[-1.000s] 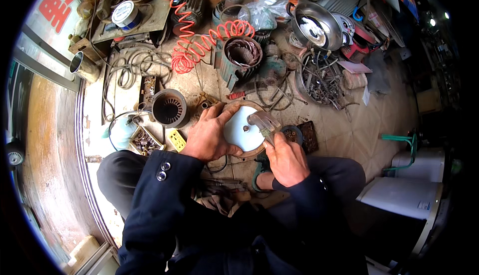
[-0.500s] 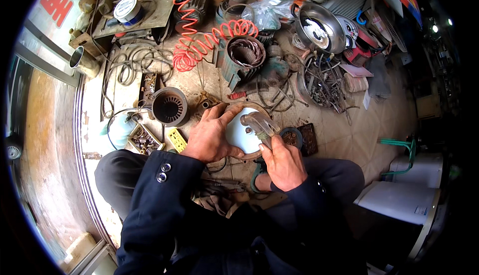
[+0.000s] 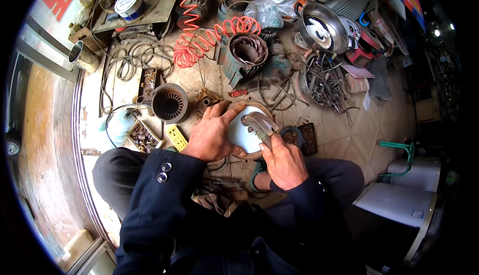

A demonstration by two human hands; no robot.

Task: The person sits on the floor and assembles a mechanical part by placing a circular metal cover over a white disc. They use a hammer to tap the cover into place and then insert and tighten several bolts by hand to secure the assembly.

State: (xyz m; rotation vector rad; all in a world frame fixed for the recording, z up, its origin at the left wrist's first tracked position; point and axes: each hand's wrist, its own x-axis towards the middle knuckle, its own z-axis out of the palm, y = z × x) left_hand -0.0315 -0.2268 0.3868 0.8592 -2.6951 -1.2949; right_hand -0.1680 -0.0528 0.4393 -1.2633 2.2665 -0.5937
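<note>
round rusty-rimmed metal motor cover with pale face (image 3: 240,134) on floor between both hands, left hand (image 3: 212,134) gripping its left edge, right hand (image 3: 283,161) closed around grey metal adjustable wrench (image 3: 259,125), wrench head over cover centre

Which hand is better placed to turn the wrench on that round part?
Right. The right hand grips the wrench, whose jaws sit over the round white-faced part. The left hand clasps that part's rim, so it likely steadies it.
</note>
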